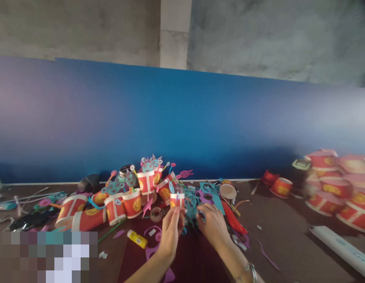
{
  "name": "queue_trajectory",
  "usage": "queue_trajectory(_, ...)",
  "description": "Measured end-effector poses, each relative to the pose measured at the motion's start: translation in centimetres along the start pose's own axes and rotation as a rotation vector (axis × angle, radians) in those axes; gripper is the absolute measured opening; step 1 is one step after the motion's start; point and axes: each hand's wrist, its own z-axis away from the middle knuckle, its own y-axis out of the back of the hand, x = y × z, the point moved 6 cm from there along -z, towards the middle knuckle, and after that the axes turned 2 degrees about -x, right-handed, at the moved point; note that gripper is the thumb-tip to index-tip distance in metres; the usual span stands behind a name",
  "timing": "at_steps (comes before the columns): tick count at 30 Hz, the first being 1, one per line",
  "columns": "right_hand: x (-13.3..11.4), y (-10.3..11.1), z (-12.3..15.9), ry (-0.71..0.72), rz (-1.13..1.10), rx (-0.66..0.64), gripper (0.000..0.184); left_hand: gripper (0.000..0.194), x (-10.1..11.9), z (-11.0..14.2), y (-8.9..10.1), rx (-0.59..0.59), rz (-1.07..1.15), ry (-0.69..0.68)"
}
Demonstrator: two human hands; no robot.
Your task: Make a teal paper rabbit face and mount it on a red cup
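Note:
My left hand is upright near the middle of the table, thumb and fingers pressed together. Whatever lies between them is hidden. Just above its fingertips shows a red paper cup with a white rim; I cannot tell if the hand touches it. To the right, my right hand is curled, thumb and index finger bent toward each other over teal paper scraps. Anything in that pinch is too small to make out. A yellow glue stick and a purple paper cutout lie left of my left hand.
Decorated paper cups with paper faces crowd the left. A tape roll and red-handled tool lie near the hands. At right are stacked cups and a white power strip. A blue partition stands behind.

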Motion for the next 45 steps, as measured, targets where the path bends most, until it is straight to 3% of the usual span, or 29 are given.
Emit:
queue_trajectory(5,-2.1,1.0,-0.3,0.007,-0.517,0.015,0.008,0.041,-0.2,0.0,0.1,0.014,0.033,0.036)
queue_trajectory(15,-3.0,0.8,-0.1,-0.004,-0.665,-0.041,0.011,0.044,0.0,0.3,-0.2,-0.01,-0.047,0.079)
queue_trajectory(26,-2.5,0.4,-0.3,-0.096,-0.724,-0.048,0.014,0.046,0.1,1.1,-0.3,0.013,-0.064,0.019)
queue_trajectory(33,-3.6,1.4,0.2,0.064,-0.694,-0.007,0.007,0.05,0.7,0.5,0.1,0.044,-0.017,0.007)
queue_trajectory(39,-5.3,1.4,1.2,0.241,-0.343,-0.05,0.022,0.038,-0.3,0.7,0.3,0.026,-0.015,-0.015)
queue_trajectory(45,-4.5,0.8,1.3,0.228,-0.308,0.016,0.018,0.045,-0.8,0.6,-0.1,-0.051,0.01,0.055)
